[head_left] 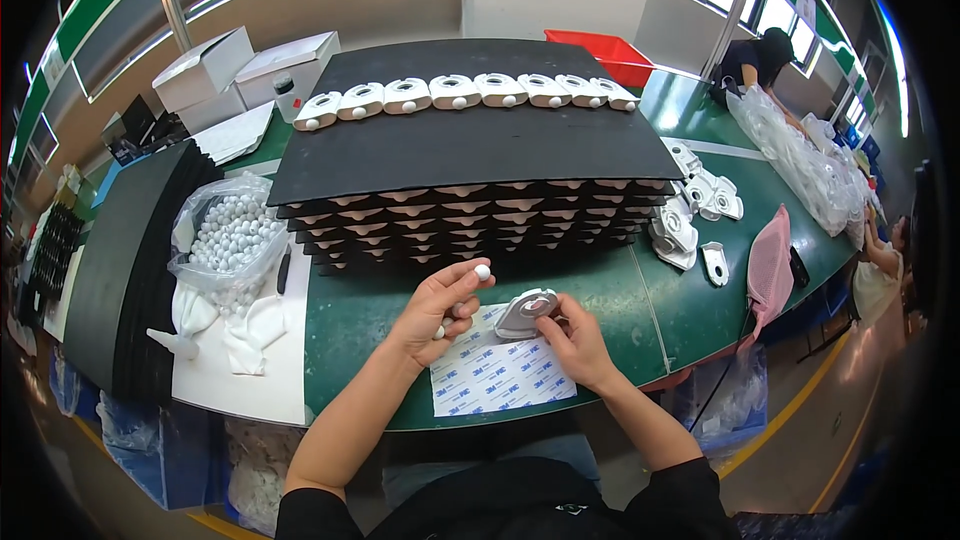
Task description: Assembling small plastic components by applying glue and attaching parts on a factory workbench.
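My left hand (430, 312) is closed, pinching a small white ball (483, 272) between thumb and fingertip. Another white ball (440, 332) shows lower down among its curled fingers. To the right of it, my right hand (580, 345) grips a white and grey plastic housing (518, 318) with a rounded opening, held tilted above a sheet printed in blue (500, 380). The ball and the housing are apart. Beyond my hands, a row of similar white housings (405, 95), each with a ball at its front, lies on the top black board (470, 152).
Stacked black boards with housings between them stand ahead. A bag of white balls (235, 235) and more black boards (150, 270) are at left. Loose housings (676, 235) and a pink mesh piece (770, 265) lie right. A person (765, 60) works with clear plastic bags far right.
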